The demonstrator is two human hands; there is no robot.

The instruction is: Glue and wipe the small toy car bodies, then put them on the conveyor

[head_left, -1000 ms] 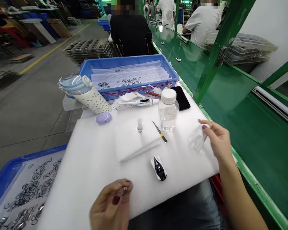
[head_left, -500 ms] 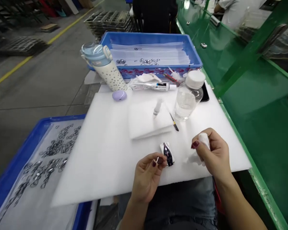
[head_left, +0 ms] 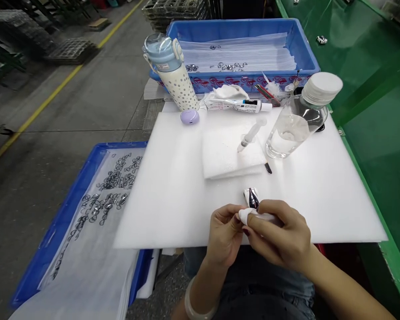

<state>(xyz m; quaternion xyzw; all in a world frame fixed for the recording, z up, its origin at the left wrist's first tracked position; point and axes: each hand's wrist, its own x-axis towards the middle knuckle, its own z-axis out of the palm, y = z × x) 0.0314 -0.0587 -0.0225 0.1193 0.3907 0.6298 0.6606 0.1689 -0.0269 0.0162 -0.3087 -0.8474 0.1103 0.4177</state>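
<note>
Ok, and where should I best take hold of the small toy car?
Probably pinch the toy car across its long sides at the far end, coming down from above: it sits low and narrow, and the right hand and white cloth hide its near end.

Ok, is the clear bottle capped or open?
Capped: the white cap covers the mouth of the clear bottle; whether it is screwed tight, I cannot tell.

You've got loads of bare board (head_left: pixel 173 186) left of your left hand (head_left: pixel 224 238), so sliding out there's easy. Ahead is tighter: car (head_left: pixel 252 198) first, then the folded sheet (head_left: pixel 220 151) with the syringe (head_left: pixel 251 135). Your right hand (head_left: pixel 283 235) has room sideways, but the tall bottle (head_left: pixel 286 133) blocks going forward.
</note>
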